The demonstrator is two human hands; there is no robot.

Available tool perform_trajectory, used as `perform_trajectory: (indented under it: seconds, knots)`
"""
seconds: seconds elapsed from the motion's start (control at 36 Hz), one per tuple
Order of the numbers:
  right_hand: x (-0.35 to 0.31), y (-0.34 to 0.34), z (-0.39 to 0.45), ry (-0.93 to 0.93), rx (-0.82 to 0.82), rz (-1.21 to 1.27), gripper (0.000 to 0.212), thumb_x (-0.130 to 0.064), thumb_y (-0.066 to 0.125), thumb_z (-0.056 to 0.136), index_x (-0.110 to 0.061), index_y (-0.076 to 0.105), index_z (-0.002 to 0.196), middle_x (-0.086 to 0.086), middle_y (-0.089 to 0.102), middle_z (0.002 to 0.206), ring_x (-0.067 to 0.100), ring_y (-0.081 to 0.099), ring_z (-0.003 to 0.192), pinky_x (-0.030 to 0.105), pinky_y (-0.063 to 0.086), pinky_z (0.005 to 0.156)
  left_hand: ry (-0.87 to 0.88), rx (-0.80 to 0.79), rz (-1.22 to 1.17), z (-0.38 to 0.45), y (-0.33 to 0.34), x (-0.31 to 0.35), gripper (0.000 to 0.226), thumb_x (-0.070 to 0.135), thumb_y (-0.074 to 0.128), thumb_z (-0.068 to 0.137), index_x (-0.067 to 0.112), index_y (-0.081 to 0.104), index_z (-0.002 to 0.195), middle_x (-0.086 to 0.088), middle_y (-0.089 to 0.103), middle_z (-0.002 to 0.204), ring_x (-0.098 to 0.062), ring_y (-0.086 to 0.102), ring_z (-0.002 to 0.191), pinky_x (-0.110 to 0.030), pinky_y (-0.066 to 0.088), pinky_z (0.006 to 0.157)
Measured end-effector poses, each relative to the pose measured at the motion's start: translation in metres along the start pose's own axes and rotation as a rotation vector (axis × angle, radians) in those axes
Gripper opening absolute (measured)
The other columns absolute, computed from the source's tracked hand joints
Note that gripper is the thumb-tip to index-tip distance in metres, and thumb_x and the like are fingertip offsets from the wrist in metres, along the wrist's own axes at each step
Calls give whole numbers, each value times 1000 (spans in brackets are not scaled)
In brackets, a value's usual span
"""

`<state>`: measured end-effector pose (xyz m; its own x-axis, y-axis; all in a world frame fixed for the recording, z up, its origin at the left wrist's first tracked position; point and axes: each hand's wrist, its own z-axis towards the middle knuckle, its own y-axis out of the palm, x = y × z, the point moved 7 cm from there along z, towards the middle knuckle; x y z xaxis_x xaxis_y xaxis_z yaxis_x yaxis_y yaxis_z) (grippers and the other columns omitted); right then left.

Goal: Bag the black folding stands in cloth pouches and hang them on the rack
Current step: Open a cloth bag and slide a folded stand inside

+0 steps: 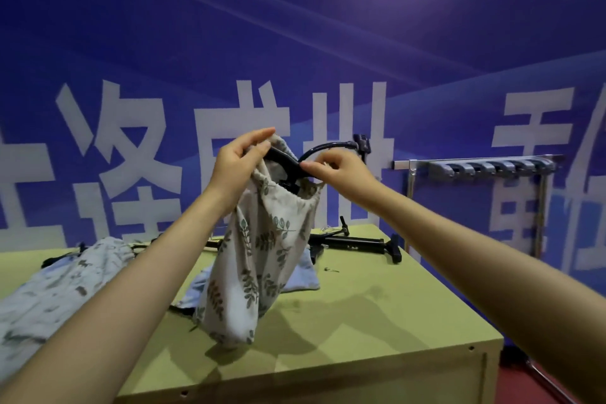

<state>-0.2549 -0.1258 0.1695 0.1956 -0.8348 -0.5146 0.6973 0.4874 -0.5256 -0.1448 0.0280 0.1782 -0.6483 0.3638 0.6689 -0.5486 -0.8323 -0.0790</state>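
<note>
Both hands' fingers pinch leaf-print pouch (259,256) rim (stand (328,149) sticking out): L hand (237,164), R hand (341,170).

A matt leaf-printed cloth pouch (259,249) holds a glossy black plastic stand (295,159); the rack (492,167) is shiny metal.

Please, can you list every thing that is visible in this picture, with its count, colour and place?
leaf-print pouch: one, beige with green leaves, held up over the table
black folding stand: one, sticking out of that pouch
stand on table: at least one, black, far right
other pouches: at least two, pale blue, lying on the table
table: one, yellow-green
rack: one, silver, on the wall at right
banner: one, blue, white characters
left hand: pinches the pouch rim
right hand: pinches the pouch rim
</note>
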Motion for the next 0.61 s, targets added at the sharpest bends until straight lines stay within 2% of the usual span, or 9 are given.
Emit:
perform_trajectory:
  seconds: [0.08,0.14,0.19,0.25,0.31,0.39,0.44,0.5,0.61]
  knots:
    - [0,-1,2,-14,62,36,43,-41,65,89,0,64,76,5,52,73,12,44,64,25,35,59,-165,-87,-41,3,-10,-18,44,8,55,95,28,50,134,-3,61,101,-8,63,94,-22,48,82]
    - [0,-3,6,-21,85,33,41,-42,66,88,-4,63,72,0,50,71,10,43,63,25,35,59,-291,-108,-51,4,-19,-30,53,3,57,93,20,43,142,-6,60,105,-13,63,89,-25,48,82]
    - [0,-6,12,-33,97,19,39,-44,66,87,-9,61,69,-2,51,72,10,44,64,27,36,60,-346,-124,74,2,-32,-35,44,8,61,92,15,54,134,-5,67,110,-17,67,91,-29,52,84]
    - [-3,-8,17,-48,104,1,38,-44,67,86,-10,62,70,1,54,76,11,46,66,25,37,61,-293,-173,384,-1,-42,-29,20,17,64,91,21,69,110,0,73,96,-14,68,89,-28,53,83]
    - [-6,-8,19,-64,108,-6,42,-45,67,85,-4,65,75,6,55,80,12,46,67,24,37,61,-213,-244,698,-2,-46,-25,9,26,63,92,23,72,92,-4,71,82,-13,64,76,-32,51,76]
    - [-13,-5,20,-80,101,-29,41,-43,67,86,-4,64,74,0,49,76,10,44,66,23,36,61,-178,-241,916,-1,-50,-24,13,33,62,92,24,70,97,5,67,80,-11,62,74,-33,53,74]
    - [-19,-4,20,-97,95,-62,37,-42,67,87,-11,61,68,-4,47,74,9,43,64,22,35,60,-215,-194,842,-1,-55,-22,14,32,63,92,24,68,102,7,67,83,-13,63,72,-28,52,64]
    - [-23,-5,20,-121,92,-98,39,-43,67,87,-10,61,67,-3,49,74,8,44,64,22,35,59,-330,-166,620,-3,-57,-25,17,21,66,91,17,67,107,-2,68,92,-15,65,74,-19,51,57]
    - [-25,-10,19,-158,85,-142,42,-45,67,86,-4,66,74,-3,49,74,7,44,64,24,36,59,-514,-52,31,-6,-61,-24,22,-1,62,89,5,64,110,-15,65,113,-19,66,92,-18,58,66]
